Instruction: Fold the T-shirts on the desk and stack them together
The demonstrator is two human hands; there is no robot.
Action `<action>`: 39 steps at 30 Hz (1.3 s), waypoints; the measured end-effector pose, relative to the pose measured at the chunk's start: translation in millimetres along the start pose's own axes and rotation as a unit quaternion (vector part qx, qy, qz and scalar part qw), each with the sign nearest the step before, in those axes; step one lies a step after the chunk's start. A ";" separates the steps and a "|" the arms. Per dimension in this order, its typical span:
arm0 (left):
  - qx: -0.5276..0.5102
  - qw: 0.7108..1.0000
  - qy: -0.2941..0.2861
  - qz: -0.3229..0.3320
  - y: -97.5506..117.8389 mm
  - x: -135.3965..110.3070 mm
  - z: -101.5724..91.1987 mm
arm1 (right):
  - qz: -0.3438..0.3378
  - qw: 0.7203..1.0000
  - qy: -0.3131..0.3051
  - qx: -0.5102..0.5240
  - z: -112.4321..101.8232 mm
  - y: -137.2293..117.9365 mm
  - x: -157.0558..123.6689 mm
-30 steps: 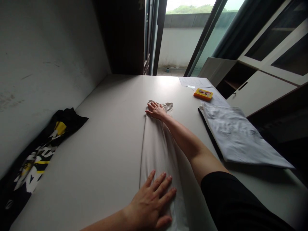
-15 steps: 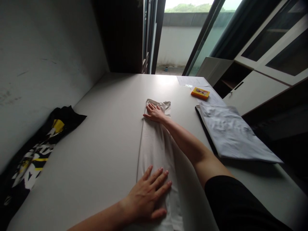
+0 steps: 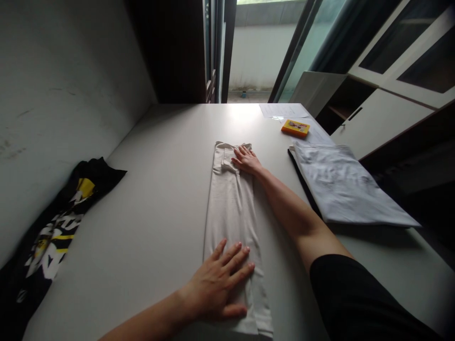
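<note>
Cream garment (image 3: 230,203), folded lengthwise, looks soft and limp; left hand (image 3: 218,284) and right hand (image 3: 247,161) lie flat-palmed, fingers spread, on its ends, the likeliest holds.

Under my left hand (image 3: 216,284) the folded cream garment (image 3: 231,213) is soft, matt cloth; the counter (image 3: 159,189) beneath looks smooth, faintly sheened laminate.

White table (image 3: 159,189) bears cream garment (image 3: 229,203); pale shirt (image 3: 341,184); black shirt (image 3: 60,222); orange box (image 3: 295,128); paper (image 3: 282,110).

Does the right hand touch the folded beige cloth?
Touching. The head view shows the right hand lying flat on the far end of the folded beige cloth.
</note>
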State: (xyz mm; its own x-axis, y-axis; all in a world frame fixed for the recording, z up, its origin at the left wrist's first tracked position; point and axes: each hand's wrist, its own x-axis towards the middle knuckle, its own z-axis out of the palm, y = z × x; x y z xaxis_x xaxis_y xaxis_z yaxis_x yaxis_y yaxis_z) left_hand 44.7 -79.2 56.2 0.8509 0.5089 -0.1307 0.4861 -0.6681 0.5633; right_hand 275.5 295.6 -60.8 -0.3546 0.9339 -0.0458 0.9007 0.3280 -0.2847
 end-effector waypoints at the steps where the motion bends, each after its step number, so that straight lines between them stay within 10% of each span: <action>1: -0.001 1.000 -0.003 0.000 0.0 0.3 -0.4 | 0.005 1.000 0.002 -0.002 -0.9 3.0 -2.9; 12: 0.043 0.998 -0.017 0.034 12.2 27.7 0.5 | -0.022 1.000 0.004 -0.001 -15.9 -14.6 -51.6; 22: 0.004 0.987 -0.060 0.148 25.8 40.5 -11.1 | -0.157 0.987 -0.039 -0.001 -21.5 -42.6 -155.6; 29: 0.008 0.986 -0.062 0.156 27.7 35.1 5.5 | -0.123 0.991 -0.044 -0.018 -24.4 -38.5 -152.7; 39: 0.021 0.974 0.120 0.189 11.1 28.1 -5.5 | -0.253 0.964 -0.046 0.066 -30.4 -67.6 -230.2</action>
State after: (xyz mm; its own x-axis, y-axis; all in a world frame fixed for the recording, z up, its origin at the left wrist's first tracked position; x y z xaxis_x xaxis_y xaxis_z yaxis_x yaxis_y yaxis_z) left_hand 72.9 -69.4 63.3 0.9019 0.3313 0.2771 0.1589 -0.8511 0.5003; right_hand 303.8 62.7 -1.9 -0.7659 0.6411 0.0482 0.5692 0.7110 -0.4128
